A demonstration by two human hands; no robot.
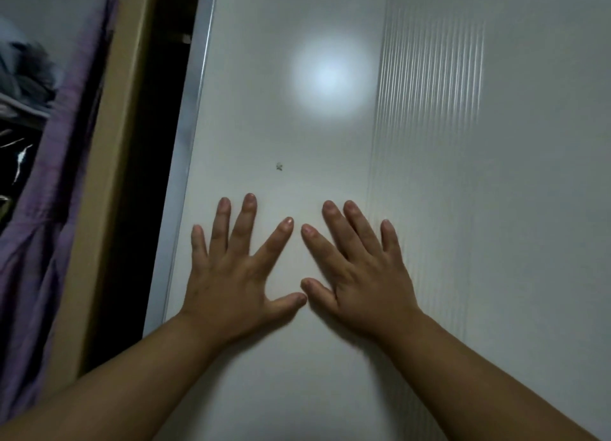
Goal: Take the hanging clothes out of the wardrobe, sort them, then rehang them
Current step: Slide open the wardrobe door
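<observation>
Purple garment (49, 209) left of wardrobe door (297, 136)

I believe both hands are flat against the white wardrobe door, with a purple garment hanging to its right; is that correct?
Not quite: the head view shows the purple garment hanging to the left of the white wardrobe door. The left hand and right hand do lie flat against it.

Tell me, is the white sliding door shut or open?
Partly open: a dark gap separates the white door from the tan frame. The left hand and right hand lie flat on it.
</observation>
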